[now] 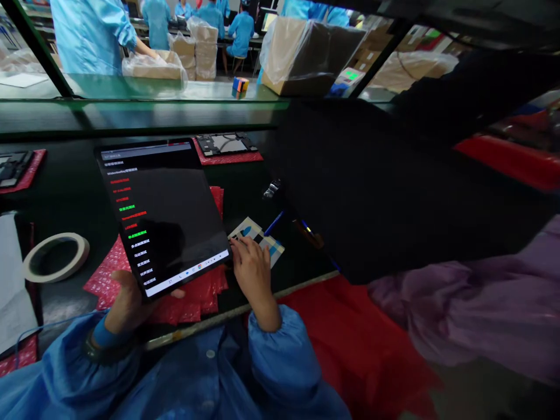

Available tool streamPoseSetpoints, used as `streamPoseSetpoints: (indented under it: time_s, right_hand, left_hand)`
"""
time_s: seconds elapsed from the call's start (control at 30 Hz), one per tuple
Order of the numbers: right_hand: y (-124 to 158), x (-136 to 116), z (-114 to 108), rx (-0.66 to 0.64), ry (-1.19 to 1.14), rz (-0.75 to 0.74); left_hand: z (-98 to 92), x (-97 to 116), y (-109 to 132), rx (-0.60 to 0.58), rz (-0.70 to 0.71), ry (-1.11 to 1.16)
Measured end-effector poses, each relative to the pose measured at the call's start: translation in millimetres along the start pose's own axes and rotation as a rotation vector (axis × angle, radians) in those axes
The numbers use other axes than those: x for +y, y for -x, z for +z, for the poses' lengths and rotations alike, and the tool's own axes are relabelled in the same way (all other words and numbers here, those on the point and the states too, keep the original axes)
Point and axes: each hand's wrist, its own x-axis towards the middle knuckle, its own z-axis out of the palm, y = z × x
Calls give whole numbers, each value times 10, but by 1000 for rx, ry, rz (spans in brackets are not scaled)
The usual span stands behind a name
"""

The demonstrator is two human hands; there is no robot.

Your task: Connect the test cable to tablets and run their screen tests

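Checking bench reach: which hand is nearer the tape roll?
Left. The left hand holds the tablet at its lower corner, to the right of and below the tape roll. The right hand is farther right, beyond the tablet.

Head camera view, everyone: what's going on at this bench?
A person holds a tablet tilted in their left hand, its screen listing red and green lines. The right hand sits at the tablet's lower edge, above a printed card. Red bubble wrap lies underneath. Co-workers in blue gowns stand beyond.
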Motion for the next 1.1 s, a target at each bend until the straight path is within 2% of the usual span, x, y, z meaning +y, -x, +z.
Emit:
streamPoseSetpoints:
  time_s: [0.13,0.27,0.47,0.73,0.9,1.1]
  right_hand:
    - [62,-30,21,-48,47,9]
    - [116,-34,20,-86,49,-20]
    - [37,-85,-47,-102,82,-2]
    - [-21,-163,-73,-120,44,68]
    - [-1,-56,-56,-130,33,1]
    - [6,67,-29,-57,28,-62]
  left_hand:
    - [16,12,-13,16,20,47]
    - [-18,-14,5,-28,-29,46]
    - [-8,10,7,-123,-10,45]
    - [37,9,7,-78,-28,119]
    - [56,2,-6,-73,-24,154]
    - [40,-53,-7,-121,26,195]
